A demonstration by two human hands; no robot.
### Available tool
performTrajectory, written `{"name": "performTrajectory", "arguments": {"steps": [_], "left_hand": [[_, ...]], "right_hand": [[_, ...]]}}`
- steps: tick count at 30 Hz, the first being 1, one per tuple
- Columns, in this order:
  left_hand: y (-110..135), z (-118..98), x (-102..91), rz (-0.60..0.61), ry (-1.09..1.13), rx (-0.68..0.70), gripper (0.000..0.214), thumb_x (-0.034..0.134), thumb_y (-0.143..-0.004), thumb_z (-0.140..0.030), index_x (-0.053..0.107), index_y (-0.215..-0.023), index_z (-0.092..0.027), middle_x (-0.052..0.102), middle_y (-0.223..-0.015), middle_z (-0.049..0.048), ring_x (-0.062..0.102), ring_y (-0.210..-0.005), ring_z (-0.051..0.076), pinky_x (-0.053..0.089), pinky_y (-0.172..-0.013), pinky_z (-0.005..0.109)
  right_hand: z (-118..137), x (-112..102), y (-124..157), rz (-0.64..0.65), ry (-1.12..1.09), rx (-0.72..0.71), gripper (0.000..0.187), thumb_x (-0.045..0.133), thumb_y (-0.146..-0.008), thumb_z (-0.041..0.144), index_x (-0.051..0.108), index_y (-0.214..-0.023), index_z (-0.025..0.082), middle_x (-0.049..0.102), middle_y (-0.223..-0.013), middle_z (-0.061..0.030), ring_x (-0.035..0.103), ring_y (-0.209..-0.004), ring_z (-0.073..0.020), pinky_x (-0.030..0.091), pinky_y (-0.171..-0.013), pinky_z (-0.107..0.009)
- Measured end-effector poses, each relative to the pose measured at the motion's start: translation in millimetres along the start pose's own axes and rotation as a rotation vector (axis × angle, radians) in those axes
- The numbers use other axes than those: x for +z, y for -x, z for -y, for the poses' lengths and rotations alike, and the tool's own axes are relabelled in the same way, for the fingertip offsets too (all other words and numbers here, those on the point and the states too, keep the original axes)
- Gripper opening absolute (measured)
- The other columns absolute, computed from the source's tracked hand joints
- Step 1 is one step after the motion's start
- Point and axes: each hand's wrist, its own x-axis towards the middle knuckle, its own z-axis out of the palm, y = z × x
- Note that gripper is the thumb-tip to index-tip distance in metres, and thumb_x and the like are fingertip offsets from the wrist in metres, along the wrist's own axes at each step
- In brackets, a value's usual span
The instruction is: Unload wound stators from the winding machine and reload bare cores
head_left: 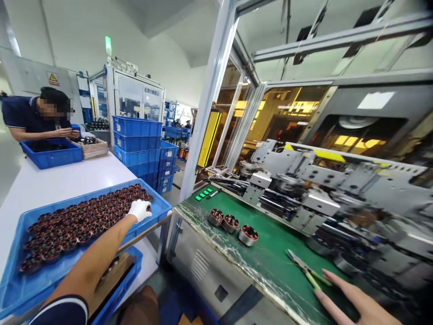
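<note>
My left hand (139, 210), in a white glove, reaches to the right end of a blue tray (161, 204). Its fingers are closed round a small wound motor stator (149, 208), mostly covered by the glove. Rows of similar stators (81, 216) with dark red-brown coils fill much of the tray. My bare right hand (355, 298) is at the lower right, fingers stretched apart. Its fingertips are at the green handles of a pair of pliers (306, 268); whether they press on them I cannot tell. The pliers lie on a green mat (270, 266).
Three larger copper-wound stators (231, 223) stand on the mat. Behind them runs a machine (304, 198) with metal fixtures. An upright frame post (206, 108) separates bench and white table (98, 174). Blue crates (137, 140) are stacked behind. Across the table a person (40, 113) handles parts.
</note>
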Motion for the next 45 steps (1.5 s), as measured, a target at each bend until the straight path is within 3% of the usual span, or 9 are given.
{"name": "performTrajectory", "arguments": {"steps": [12,15,18,25,30,35,38,41,45], "left_hand": [[-15,20,22.8,-0.146,-0.001,-0.097,0.033,0.061,-0.09,-0.041,0.067,-0.087,-0.008,0.069,-0.095,0.0094,0.065,-0.104,0.027,0.052,-0.094,0.045],[-26,-7,6.3,-0.208,0.0,-0.078,0.052,0.056,-0.091,-0.047,0.065,-0.109,0.001,0.067,-0.117,0.0221,0.059,-0.117,0.041,0.047,-0.1,0.059],[-36,-65,-7.2,-0.227,0.05,0.089,0.057,0.055,-0.092,-0.051,0.06,-0.13,-0.008,0.061,-0.137,0.0173,0.054,-0.13,0.035,0.038,-0.114,0.049],[-54,-187,-0.2,0.544,0.236,0.601,0.103,0.082,-0.063,-0.045,0.039,-0.154,-0.02,0.046,-0.156,0.0088,0.05,-0.139,0.031,0.04,-0.116,0.036],[-65,-198,4.6,0.588,0.178,0.568,0.065,0.068,-0.076,-0.045,0.063,-0.132,-0.014,0.067,-0.133,0.0138,0.066,-0.119,0.032,0.05,-0.103,0.039],[-23,-194,-39.3,0.362,0.194,0.47,0.051,0.061,-0.083,-0.047,0.062,-0.123,-0.015,0.073,-0.119,0.0116,0.069,-0.108,0.031,0.053,-0.097,0.042],[28,-201,-54.0,0.234,0.296,0.522,0.044,0.066,-0.082,-0.039,0.061,-0.122,-0.022,0.073,-0.118,0.0066,0.07,-0.108,0.028,0.056,-0.096,0.039],[77,-211,-45.2,0.116,0.361,0.693,0.045,0.069,-0.079,-0.028,0.062,-0.123,-0.026,0.075,-0.115,0.005,0.073,-0.103,0.027,0.06,-0.092,0.036],[109,-222,-29.4,0.105,0.465,0.885,0.042,0.071,-0.076,-0.027,0.067,-0.118,-0.029,0.077,-0.109,0.0029,0.075,-0.095,0.023,0.062,-0.084,0.028]], "right_hand": [[52,-27,0,0.061,0.099,0.013,0.052,0.046,-0.094,0.061,0.069,-0.113,0.018,0.069,-0.12,-0.0117,0.066,-0.112,-0.0313,0.054,-0.103,-0.055],[55,-27,-1,0.077,0.082,0.036,0.051,0.046,-0.094,0.058,0.068,-0.115,0.017,0.068,-0.121,-0.0121,0.064,-0.114,-0.0312,0.052,-0.105,-0.055],[59,-27,-2,0.086,0.058,0.049,0.052,0.046,-0.094,0.056,0.067,-0.117,0.015,0.066,-0.121,-0.0139,0.062,-0.115,-0.0308,0.049,-0.107,-0.054],[68,-27,-2,0.067,0.053,0.081,0.052,0.045,-0.093,0.051,0.07,-0.114,0.011,0.065,-0.124,-0.0169,0.061,-0.117,-0.0318,0.048,-0.108,-0.052],[73,-28,-8,0.033,-0.014,0.088,0.04,0.052,-0.09,0.041,0.073,-0.109,0.013,0.066,-0.123,-0.0156,0.061,-0.118,-0.0322,0.047,-0.108,-0.051],[94,-48,-14,-0.094,-0.162,0.101,0.042,0.06,-0.087,0.039,0.069,-0.115,0.009,0.062,-0.129,-0.0209,0.055,-0.124,-0.0358,0.04,-0.112,-0.057],[142,-70,-11,-0.136,-0.324,0.034,0.04,0.065,-0.087,0.042,0.066,-0.118,0.016,0.065,-0.122,-0.0123,0.06,-0.113,-0.0239,0.049,-0.103,-0.04],[207,-85,-1,0.072,-0.751,0.022,0.031,0.08,-0.077,0.04,0.068,-0.096,0.018,0.067,-0.084,-0.0004,0.059,-0.073,-0.0127,0.05,-0.067,-0.024],[254,-85,16,0.291,-0.953,0.169,0.012,0.077,-0.075,0.019,0.067,-0.076,0.014,0.061,-0.066,0.0034,0.049,-0.058,-0.007,0.037,-0.054,-0.017]]}}
